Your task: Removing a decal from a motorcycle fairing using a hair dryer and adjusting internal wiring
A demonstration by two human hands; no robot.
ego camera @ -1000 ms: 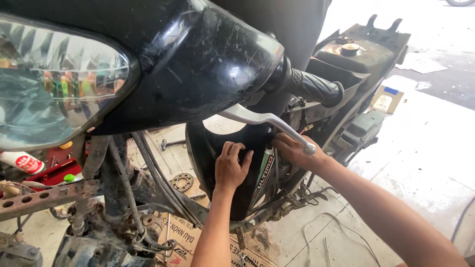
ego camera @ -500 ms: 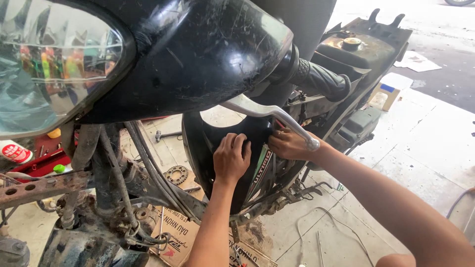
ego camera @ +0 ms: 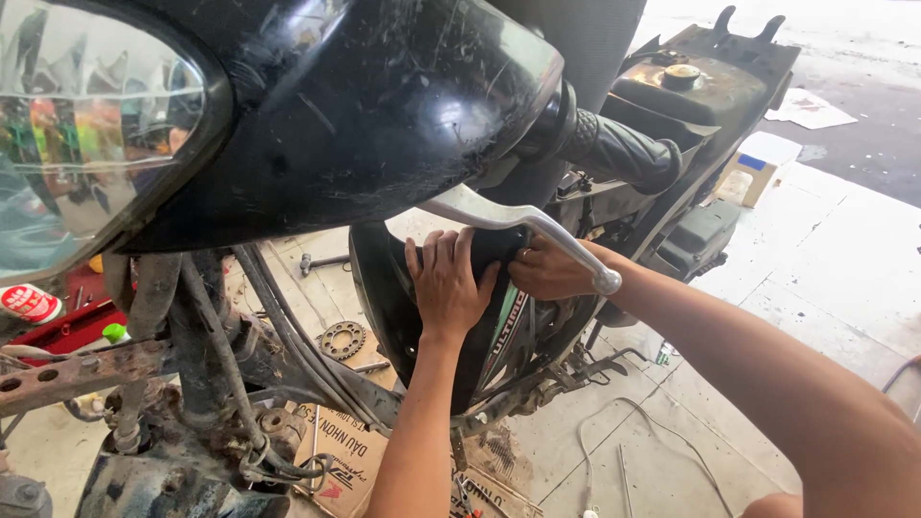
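Observation:
I look down past a motorcycle's black headlight cowl (ego camera: 365, 105) and handlebar grip (ego camera: 624, 153) with its silver brake lever (ego camera: 523, 223). Below it, my left hand (ego camera: 449, 283) lies flat, fingers together, against a black side body panel (ego camera: 384, 288). My right hand (ego camera: 549, 270) grips the panel's upper edge just behind the lever; its fingertips are hidden behind the panel. Both forearms reach in from the lower right.
The headlight lens (ego camera: 91, 134) fills the top left. A rusty frame bar (ego camera: 77, 374) and cables (ego camera: 288, 355) hang low left. A sprocket (ego camera: 342, 341) and flattened cardboard (ego camera: 336, 460) lie on the floor. A small box (ego camera: 758, 165) stands at the right, a red tray (ego camera: 67, 326) at the left.
The view has shifted closer. My left hand has slid up the panel and flattened. My right hand has moved up to the panel's top edge behind the lever.

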